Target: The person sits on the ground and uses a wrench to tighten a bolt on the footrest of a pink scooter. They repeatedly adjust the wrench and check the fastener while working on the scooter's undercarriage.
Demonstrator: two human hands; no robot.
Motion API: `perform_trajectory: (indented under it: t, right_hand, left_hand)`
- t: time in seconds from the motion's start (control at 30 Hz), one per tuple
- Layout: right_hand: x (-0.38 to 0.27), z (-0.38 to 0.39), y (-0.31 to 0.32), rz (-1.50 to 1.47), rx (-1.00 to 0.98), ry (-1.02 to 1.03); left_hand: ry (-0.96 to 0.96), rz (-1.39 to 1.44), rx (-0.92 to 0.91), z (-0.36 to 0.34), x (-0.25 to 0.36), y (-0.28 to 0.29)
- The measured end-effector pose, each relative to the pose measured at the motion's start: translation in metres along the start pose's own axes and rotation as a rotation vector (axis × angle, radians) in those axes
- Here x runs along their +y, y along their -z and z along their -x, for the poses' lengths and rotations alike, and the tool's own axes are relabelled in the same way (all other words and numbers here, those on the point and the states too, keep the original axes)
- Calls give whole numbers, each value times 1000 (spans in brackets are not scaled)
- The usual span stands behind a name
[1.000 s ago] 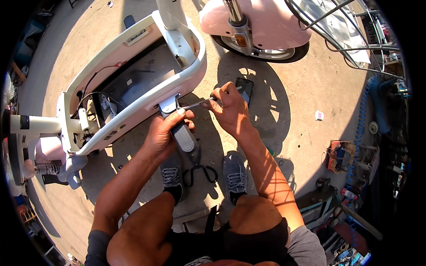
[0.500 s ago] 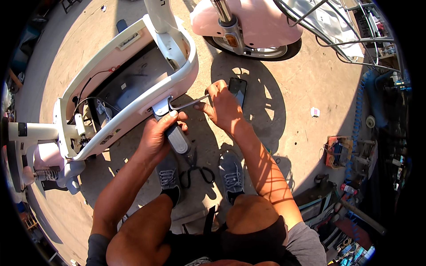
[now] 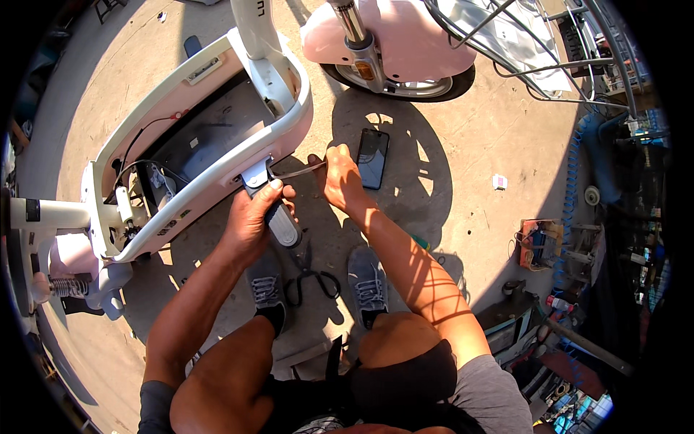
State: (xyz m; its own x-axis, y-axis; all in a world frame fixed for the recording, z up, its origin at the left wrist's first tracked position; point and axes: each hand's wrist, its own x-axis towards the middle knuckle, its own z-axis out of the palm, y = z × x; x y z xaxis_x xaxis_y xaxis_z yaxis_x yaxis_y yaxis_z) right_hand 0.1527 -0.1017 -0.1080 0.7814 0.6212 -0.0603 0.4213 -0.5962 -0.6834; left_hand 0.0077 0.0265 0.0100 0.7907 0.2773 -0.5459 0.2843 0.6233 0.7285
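Observation:
My left hand (image 3: pixel 249 217) is closed around a grey folding footrest (image 3: pixel 283 223), its thumb on top near the hinge. A pale metal bracket (image 3: pixel 254 174) joins the footrest to the side of a white-and-pink scooter frame (image 3: pixel 210 163). My right hand (image 3: pixel 341 177) is closed on one end of a thin metal bar-like tool (image 3: pixel 298 171). The tool's other end meets the bracket beside the footrest hinge; its exact seat is too small to make out. Black-handled scissors (image 3: pixel 312 283) lie on the ground between my shoes, below the footrest.
A smartphone (image 3: pixel 373 160) lies on the concrete just right of my right hand. Beyond it stand a pink front fender (image 3: pixel 405 40) with its wheel and a wire basket (image 3: pixel 535 69). Tools and a blue coiled hose (image 3: pixel 571 173) crowd the right side.
My right hand has turned and come slightly nearer and to the left, still gripping the tool. The left hand keeps its hold on the footrest. The whole view has shifted a little.

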Motion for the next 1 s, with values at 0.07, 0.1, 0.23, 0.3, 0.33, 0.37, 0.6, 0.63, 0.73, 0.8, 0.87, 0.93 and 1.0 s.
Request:
perform_trajectory:
  t: [0.07,0.1,0.23,0.3,0.33,0.37,0.6,0.63,0.73,0.8,0.87,0.93,1.0]
  right_hand:
    - [-9,4,-4,-163,-62,-83]
    - [-7,5,-11,-206,-83,-88]
    - [-8,9,-40,-474,-142,-115]
    - [-19,11,-45,-659,-345,-259]
    - [-28,16,-46,-775,-363,-302]
    - [-37,25,-48,-893,-380,-345]
    - [-26,37,-47,-952,-356,-192]
    - [-26,40,-46,-972,-317,-183]
    - [-35,44,-27,-1149,-407,-137]
    - [-32,42,-33,-1246,-394,-128]
    - [-30,38,-35,-1241,-398,-152]
    - [-33,34,-31,-1130,-384,-164]
    - [-30,31,-33,-1040,-342,-147]
  left_hand:
    - [-3,-5,15,0,0,-2]
    - [-4,-12,22,0,1,-3]
    - [-40,-45,-25,-4,-5,5]
    - [-35,-40,0,-3,-6,7]
    - [-28,-43,-8,-4,-7,8]
    - [-22,-46,-15,-5,-9,9]
    - [-44,-60,-36,-4,-3,5]
    - [-44,-58,-34,-4,-3,5]
    - [-43,-46,-36,-4,-1,4]
    - [-40,-31,-54,-5,-1,4]
    - [-36,-15,-48,-5,-2,-1]
    - [-29,-15,-25,-3,-1,1]
    - [-24,-24,-7,-3,0,0]
